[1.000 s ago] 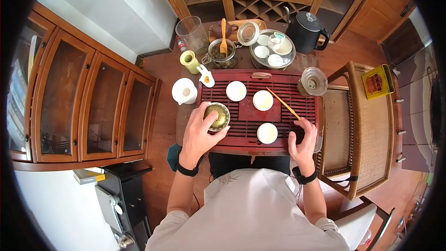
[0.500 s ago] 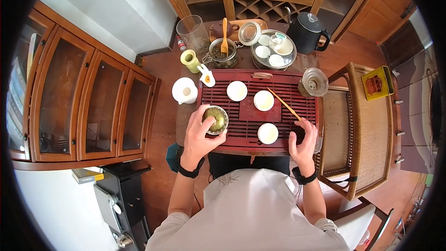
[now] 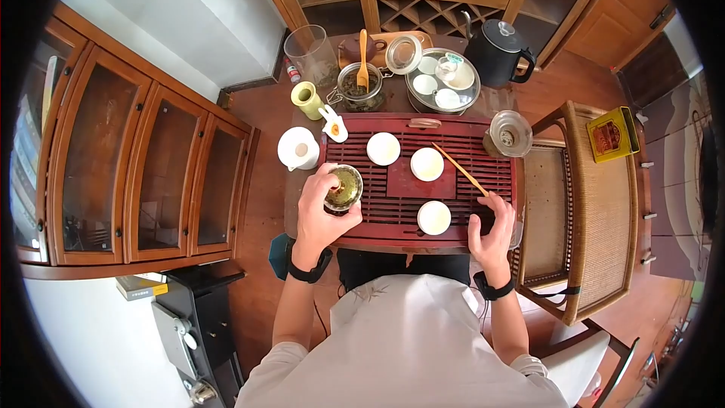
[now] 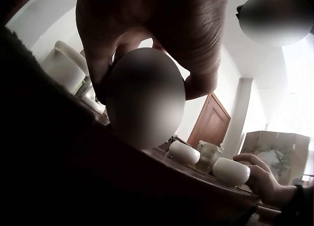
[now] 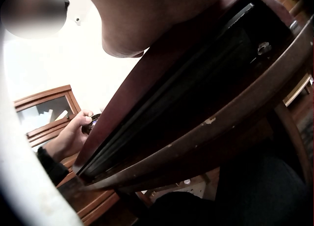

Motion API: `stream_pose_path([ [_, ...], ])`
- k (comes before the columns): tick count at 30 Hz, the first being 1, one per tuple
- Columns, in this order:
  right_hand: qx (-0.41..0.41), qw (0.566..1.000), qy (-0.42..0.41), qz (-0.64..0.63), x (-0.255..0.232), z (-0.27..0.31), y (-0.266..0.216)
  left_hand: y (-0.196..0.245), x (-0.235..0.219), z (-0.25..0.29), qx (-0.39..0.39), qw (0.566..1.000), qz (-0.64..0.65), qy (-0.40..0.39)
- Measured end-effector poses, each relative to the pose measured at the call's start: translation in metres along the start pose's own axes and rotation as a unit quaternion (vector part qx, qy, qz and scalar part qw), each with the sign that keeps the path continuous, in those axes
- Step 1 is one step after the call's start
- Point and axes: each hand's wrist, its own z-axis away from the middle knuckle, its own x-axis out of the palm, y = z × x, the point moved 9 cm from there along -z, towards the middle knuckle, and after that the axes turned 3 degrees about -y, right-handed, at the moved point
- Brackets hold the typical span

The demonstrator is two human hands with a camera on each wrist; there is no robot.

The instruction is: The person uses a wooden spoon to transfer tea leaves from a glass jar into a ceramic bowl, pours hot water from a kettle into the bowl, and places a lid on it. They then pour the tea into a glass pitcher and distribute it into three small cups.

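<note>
In the head view my left hand (image 3: 319, 211) grips a round lidded cup (image 3: 346, 193) by its rim, with a finger on the greenish lid's knob, over the left front of the red slatted tea tray (image 3: 362, 236). A blurred oval covers what this hand (image 4: 152, 20) holds in the left wrist view. My right hand (image 3: 495, 233) rests at the tray's right front, fingers loosely bent. Its fingertips lie at the end of a thin wooden stick (image 3: 462, 170); whether they touch it is unclear. Three white cups (image 3: 384, 149) (image 3: 427, 164) (image 3: 434, 217) with pale liquid stand on the tray.
A white pitcher (image 3: 298, 149) stands left of the tray, near a green vase (image 3: 306, 100). Behind are a jar of leaves (image 3: 360, 98), a steel pot (image 3: 430, 108) and a black kettle (image 3: 495, 53). A glass strainer cup (image 3: 508, 134) sits at the tray's right back corner.
My left hand and the lidded cup have moved slightly left, and the cup's tilt has changed a little. My right hand, the stick and the three cups stay in place.
</note>
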Motion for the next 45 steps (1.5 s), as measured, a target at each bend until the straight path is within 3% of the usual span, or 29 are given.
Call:
stream_pose_path([
  [11, 0.003, 1.000, -0.001, 0.002, 0.000, 0.000, 0.000, 0.011, 0.008, -0.012, -0.008, 1.000, -0.016, -0.023],
  [30, 0.006, 1.000, -0.006, -0.003, 0.002, 0.001, 0.001, 0.035, 0.010, 0.001, 0.012, 0.996, -0.093, 0.005],
  [39, 0.000, 1.000, 0.000, -0.003, 0.000, 0.000, -0.001, 0.030, 0.006, 0.015, 0.039, 0.997, -0.064, 0.015],
  [45, -0.003, 1.000, 0.004, 0.004, -0.001, -0.001, -0.002, 0.007, -0.001, 0.019, 0.018, 1.000, -0.001, 0.023],
])
